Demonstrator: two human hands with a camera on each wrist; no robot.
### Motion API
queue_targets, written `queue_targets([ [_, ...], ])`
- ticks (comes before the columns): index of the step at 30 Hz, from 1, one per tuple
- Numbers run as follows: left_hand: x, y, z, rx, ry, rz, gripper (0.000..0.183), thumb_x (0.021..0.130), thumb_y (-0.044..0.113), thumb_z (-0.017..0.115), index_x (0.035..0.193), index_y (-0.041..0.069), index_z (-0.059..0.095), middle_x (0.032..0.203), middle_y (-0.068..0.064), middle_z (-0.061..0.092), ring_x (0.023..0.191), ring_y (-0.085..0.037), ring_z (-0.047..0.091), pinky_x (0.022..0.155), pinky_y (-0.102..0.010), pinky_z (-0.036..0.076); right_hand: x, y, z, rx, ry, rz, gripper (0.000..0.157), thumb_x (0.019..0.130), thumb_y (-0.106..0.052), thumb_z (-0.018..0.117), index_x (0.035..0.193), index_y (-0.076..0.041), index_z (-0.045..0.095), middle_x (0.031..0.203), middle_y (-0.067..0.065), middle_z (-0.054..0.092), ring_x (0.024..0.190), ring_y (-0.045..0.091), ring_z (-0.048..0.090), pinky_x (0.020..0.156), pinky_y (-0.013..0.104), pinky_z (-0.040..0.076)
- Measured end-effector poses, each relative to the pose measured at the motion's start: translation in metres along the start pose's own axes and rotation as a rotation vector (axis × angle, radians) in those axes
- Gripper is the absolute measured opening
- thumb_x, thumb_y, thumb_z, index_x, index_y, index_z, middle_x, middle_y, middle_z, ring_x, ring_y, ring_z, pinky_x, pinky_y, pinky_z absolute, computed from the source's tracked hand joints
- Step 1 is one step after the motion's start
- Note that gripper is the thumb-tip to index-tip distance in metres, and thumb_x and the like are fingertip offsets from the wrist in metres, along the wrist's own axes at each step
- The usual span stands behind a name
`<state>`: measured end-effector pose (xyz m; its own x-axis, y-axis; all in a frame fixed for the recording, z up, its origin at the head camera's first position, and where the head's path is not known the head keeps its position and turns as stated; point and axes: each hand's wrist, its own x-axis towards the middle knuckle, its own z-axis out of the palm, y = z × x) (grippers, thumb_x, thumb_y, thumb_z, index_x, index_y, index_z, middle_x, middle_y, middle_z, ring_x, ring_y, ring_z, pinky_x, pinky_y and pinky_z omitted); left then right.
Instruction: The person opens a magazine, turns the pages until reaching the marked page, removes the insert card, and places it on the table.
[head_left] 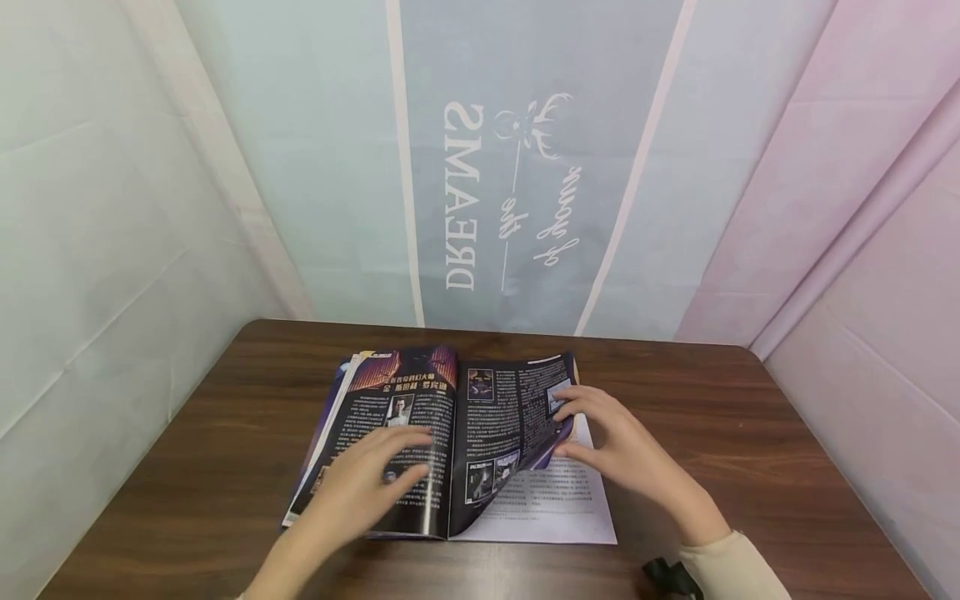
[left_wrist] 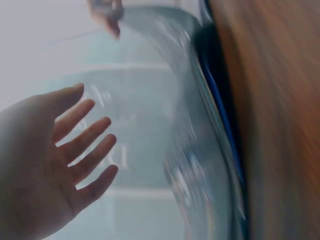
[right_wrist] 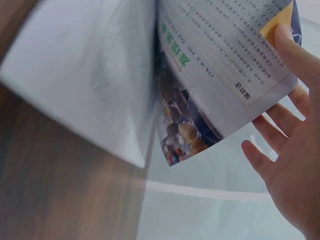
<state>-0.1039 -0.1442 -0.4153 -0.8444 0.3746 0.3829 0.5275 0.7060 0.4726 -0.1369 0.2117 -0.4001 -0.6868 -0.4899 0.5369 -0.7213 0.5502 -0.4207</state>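
An open magazine [head_left: 416, 421] with dark printed pages lies on the table. My right hand [head_left: 630, 454] pinches the outer edge of a right-hand page [head_left: 495, 425]. That page is lifted and curls at its lower corner, baring a white page [head_left: 555, 508] beneath. In the right wrist view, my thumb lies on the printed side of the page [right_wrist: 215, 75], with fingers behind its edge. My left hand [head_left: 360, 475] is over the left page, its fingers spread and loosely bent. The left wrist view shows that hand [left_wrist: 55, 155] holding nothing, beside the blurred magazine.
The brown wooden table [head_left: 712, 417] extends on both sides of the magazine. Behind it hangs a pale cloth backdrop [head_left: 337, 167] with mirrored lettering. A small black object [head_left: 671, 577] is by the right sleeve [head_left: 735, 571] at the front.
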Motion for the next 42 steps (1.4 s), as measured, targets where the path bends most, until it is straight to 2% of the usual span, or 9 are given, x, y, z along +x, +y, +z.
queue_targets([
  [4,0.014,0.023,0.007,-0.035,-0.007,0.089,0.045,0.086,0.037,0.076,0.127,0.024,0.064,0.134,0.008,0.060,0.123,-0.018,0.057,0.101,-0.048,0.048,0.012,-0.010,-0.001,-0.031,-0.005,0.034,0.041,0.070,-0.019,0.089,0.104,-0.020,0.066,0.131,0.006,0.061,0.128,0.029,0.050,0.111,0.039,0.035],
  [7,0.023,0.037,0.011,-0.059,-0.007,0.142,0.052,0.085,0.039,0.077,0.133,0.025,0.060,0.135,0.009,0.059,0.123,-0.015,0.056,0.100,-0.044,0.049,0.020,-0.017,-0.003,-0.057,-0.005,0.045,0.040,0.070,-0.021,0.089,0.102,-0.020,0.065,0.133,0.003,0.060,0.131,0.030,0.047,0.108,0.052,0.036],
  [13,0.034,0.056,0.020,-0.100,0.028,0.204,0.056,0.085,0.035,0.079,0.135,0.025,0.058,0.133,0.008,0.060,0.122,-0.013,0.056,0.100,-0.040,0.049,0.034,-0.030,-0.004,-0.075,0.015,0.027,0.040,0.070,-0.024,0.090,0.102,-0.019,0.066,0.134,0.002,0.060,0.134,0.029,0.045,0.110,0.055,0.034],
  [18,0.037,0.065,0.024,-0.122,0.132,0.236,0.047,0.084,0.021,0.081,0.128,0.021,0.064,0.123,0.006,0.067,0.112,-0.012,0.062,0.095,-0.035,0.052,0.040,-0.039,-0.002,-0.079,0.024,0.017,0.039,0.070,-0.027,0.090,0.101,-0.019,0.068,0.135,0.000,0.060,0.135,0.027,0.045,0.109,0.053,0.036],
  [23,0.036,0.068,0.025,-0.114,0.197,0.220,0.040,0.086,0.014,0.078,0.123,0.020,0.067,0.115,0.004,0.070,0.104,-0.011,0.065,0.088,-0.033,0.055,0.044,-0.045,-0.001,-0.082,0.022,0.016,0.040,0.071,-0.028,0.089,0.104,-0.018,0.069,0.136,0.000,0.059,0.135,0.026,0.044,0.109,0.054,0.035],
  [29,0.033,0.065,0.028,-0.091,0.254,0.187,0.042,0.084,0.008,0.080,0.123,0.017,0.068,0.112,0.001,0.072,0.102,-0.013,0.066,0.085,-0.033,0.057,0.043,-0.048,0.001,-0.065,0.057,-0.015,0.052,0.071,-0.022,0.090,0.117,-0.015,0.068,0.139,0.000,0.057,0.137,0.025,0.042,0.110,0.052,0.035],
  [33,0.032,0.060,0.028,-0.082,0.293,0.160,0.043,0.084,0.005,0.078,0.124,0.016,0.066,0.113,0.001,0.071,0.101,-0.012,0.067,0.084,-0.031,0.057,0.042,-0.046,0.001,-0.024,0.104,-0.056,0.058,0.073,-0.013,0.088,0.125,-0.013,0.064,0.141,0.003,0.056,0.137,0.026,0.042,0.114,0.043,0.033],
  [36,0.029,0.056,0.026,-0.086,0.294,0.129,0.046,0.087,0.005,0.076,0.129,0.015,0.062,0.113,0.001,0.071,0.100,-0.011,0.067,0.082,-0.030,0.057,0.038,-0.044,0.001,0.004,0.114,-0.062,0.057,0.075,-0.009,0.087,0.127,-0.010,0.063,0.140,0.006,0.056,0.136,0.027,0.043,0.114,0.034,0.032],
  [42,0.017,0.043,0.022,-0.022,0.300,0.051,0.062,0.085,0.006,0.078,0.140,0.011,0.050,0.112,-0.006,0.070,0.094,-0.018,0.069,0.073,-0.033,0.059,0.023,-0.035,0.003,-0.031,0.110,-0.073,0.053,0.075,-0.007,0.085,0.123,-0.011,0.064,0.136,0.006,0.058,0.130,0.029,0.049,0.114,0.026,0.029],
])
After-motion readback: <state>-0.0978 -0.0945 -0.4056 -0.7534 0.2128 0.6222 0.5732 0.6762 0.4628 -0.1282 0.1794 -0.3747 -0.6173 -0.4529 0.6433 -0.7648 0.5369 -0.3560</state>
